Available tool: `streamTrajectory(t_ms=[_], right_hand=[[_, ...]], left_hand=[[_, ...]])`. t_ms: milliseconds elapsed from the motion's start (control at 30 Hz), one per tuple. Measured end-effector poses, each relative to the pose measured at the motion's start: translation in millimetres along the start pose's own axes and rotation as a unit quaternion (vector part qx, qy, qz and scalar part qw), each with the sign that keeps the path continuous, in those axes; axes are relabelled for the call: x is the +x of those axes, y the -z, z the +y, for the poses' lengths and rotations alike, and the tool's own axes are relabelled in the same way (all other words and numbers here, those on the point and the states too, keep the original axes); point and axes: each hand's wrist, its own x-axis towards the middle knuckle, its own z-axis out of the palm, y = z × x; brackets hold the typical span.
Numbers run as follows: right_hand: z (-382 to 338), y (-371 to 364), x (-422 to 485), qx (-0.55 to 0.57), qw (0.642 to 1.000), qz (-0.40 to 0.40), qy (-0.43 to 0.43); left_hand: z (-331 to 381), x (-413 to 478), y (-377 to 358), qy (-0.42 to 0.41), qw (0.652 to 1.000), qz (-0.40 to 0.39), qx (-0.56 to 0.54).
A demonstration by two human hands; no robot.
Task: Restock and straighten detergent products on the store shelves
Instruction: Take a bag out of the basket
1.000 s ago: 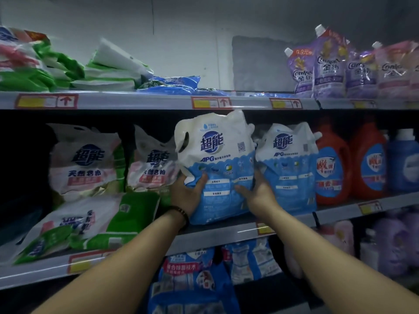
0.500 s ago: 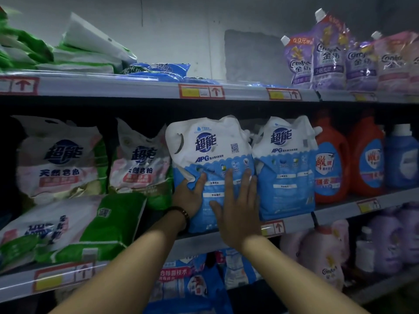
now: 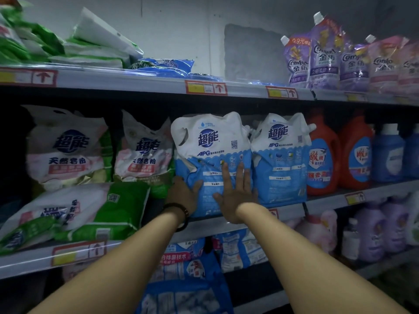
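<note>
Since the earlier frame the right hand (image 3: 235, 196) has left the pouch's right edge and now lies flat on its front, and the pouch stands further back on the shelf. Head view: the blue-and-white detergent pouch (image 3: 210, 150) stands upright on the middle shelf (image 3: 326, 201), its base at the front edge. The right hand presses its lower front, fingers straight and spread wide. The left hand (image 3: 184, 196), a dark bracelet (image 3: 179, 211) at the wrist, holds the pouch's lower left corner, thumb on the front and fingers hidden behind. Touching the pouch's right side stands a second matching pouch (image 3: 281, 155); right of that, red detergent bottles (image 3: 322, 155). Left of the pouch lean pink-and-green powder bags (image 3: 142, 152). Above it, on the top shelf (image 3: 136, 79), lie flat blue packets (image 3: 163, 66), with purple softener pouches (image 3: 324, 55) standing further right.
</note>
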Motion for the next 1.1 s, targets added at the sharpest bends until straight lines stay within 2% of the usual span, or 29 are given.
streamTrajectory(t_ms=[133,267,333,400,633,767,900,1000,1100], right_hand=[[-14.7,-6.1,-25.7,-0.002,0.999,0.032,-0.009],[-31.7,-30.0,-69.3,0.038,0.995,0.087,-0.003],[-37.7,-46.4,-93.7,0.056,0.989,0.130,0.036],[-44.7,-62.6,-116.3,0.078,0.985,0.140,0.068],[-62.9,-139.9,-195.0,0.093,0.990,-0.029,0.103],[-74.3,-215.0,-234.6,0.086,0.983,-0.131,0.091],[-71.6,-296.4,-282.0,0.085,0.969,-0.218,0.076],[-60.8,-347.9,-315.4,0.093,0.956,-0.269,0.075],[-48.6,-407.2,-339.4,0.116,0.937,-0.327,0.031]], left_hand=[[-7.8,-58.6,24.2,-0.073,0.994,0.031,0.080],[-22.2,-116.9,42.0,-0.098,0.989,-0.031,0.107],[-38.2,-144.3,51.8,-0.118,0.983,-0.059,0.131],[-55.2,-170.3,62.2,-0.118,0.977,-0.078,0.160],[-165.3,-268.6,90.4,-0.051,0.974,-0.113,0.189],[-248.6,-332.0,76.7,0.004,0.945,-0.168,0.281],[-317.3,-392.1,70.3,0.089,0.940,-0.229,0.237],[-347.7,-418.2,73.0,0.142,0.937,-0.229,0.220],[-377.6,-436.0,70.5,0.162,0.933,-0.232,0.221]])
